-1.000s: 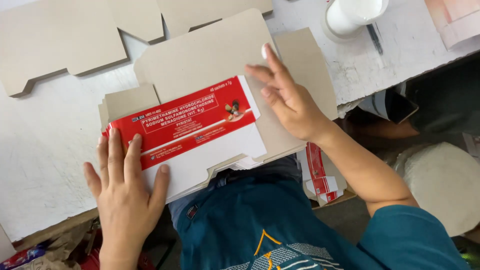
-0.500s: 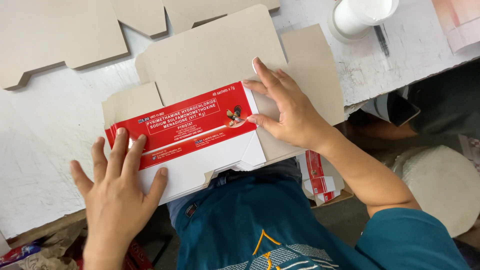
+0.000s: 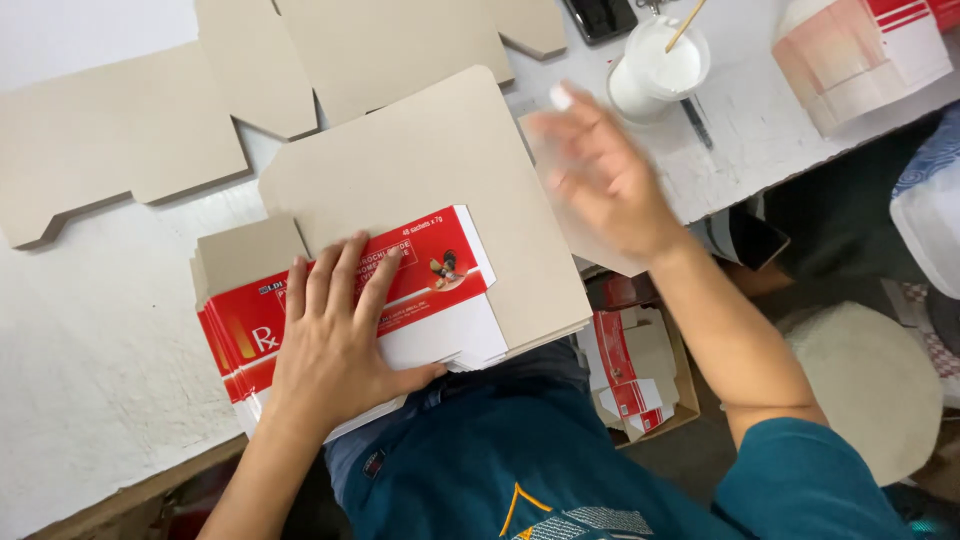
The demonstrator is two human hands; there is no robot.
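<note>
A stack of flat red-and-white carton blanks (image 3: 440, 290) lies at the near edge of the white table (image 3: 90, 330), grey cardboard side up on the far part. My left hand (image 3: 335, 335) lies flat on the red printed panel with its fingers spread. Raised above the stack's right edge, my right hand (image 3: 600, 175) is blurred, its fingers apart and nothing in it. It hovers between the stack and a white cup (image 3: 655, 70).
More grey unfolded carton blanks (image 3: 130, 150) lie across the far left of the table. The white cup holds white paste and a stick. A black phone (image 3: 600, 15) lies beside it. Folded cartons (image 3: 860, 55) sit at far right; a box of cartons (image 3: 635, 370) stands below the table.
My right hand has lifted off the stack and moved up and right toward the cup. My left hand has slid up and right onto the red panel.
</note>
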